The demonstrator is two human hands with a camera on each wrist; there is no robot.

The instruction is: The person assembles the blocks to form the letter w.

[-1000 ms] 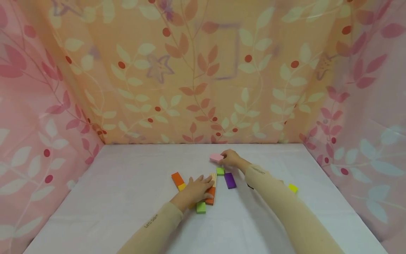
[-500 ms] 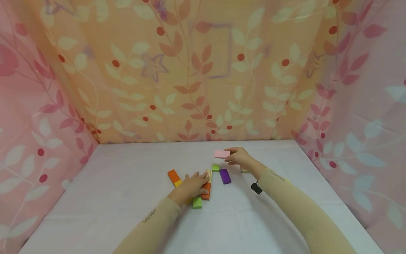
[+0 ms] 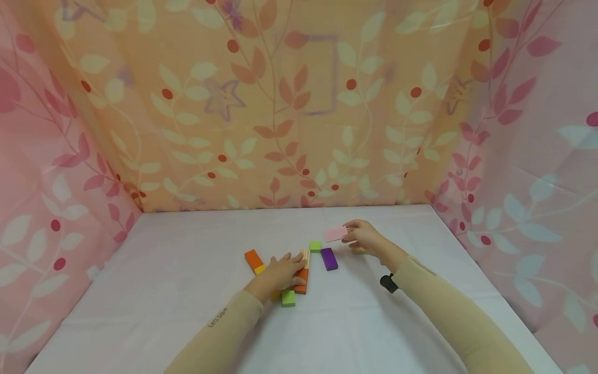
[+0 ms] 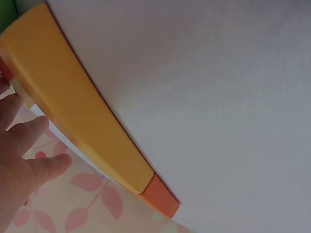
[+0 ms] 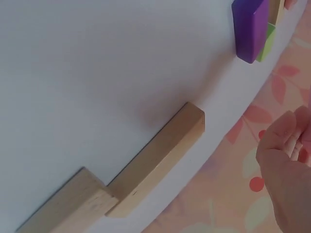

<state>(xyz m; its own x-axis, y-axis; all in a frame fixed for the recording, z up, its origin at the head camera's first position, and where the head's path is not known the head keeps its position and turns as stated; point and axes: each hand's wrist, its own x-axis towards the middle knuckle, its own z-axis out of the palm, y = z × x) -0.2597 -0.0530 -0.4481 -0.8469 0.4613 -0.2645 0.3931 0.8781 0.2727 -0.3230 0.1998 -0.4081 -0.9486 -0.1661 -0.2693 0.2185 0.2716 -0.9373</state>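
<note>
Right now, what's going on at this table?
A person is working with both hands at a white table. The right hand holds a pink block by one end. The left hand lies spread partly over a striped block. A purple block sits between the hands, beside a green block.

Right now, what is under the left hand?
In the head view, the left hand partly hides a striped block, orange block and yellow block; anything its palm covers cannot be seen.
</note>
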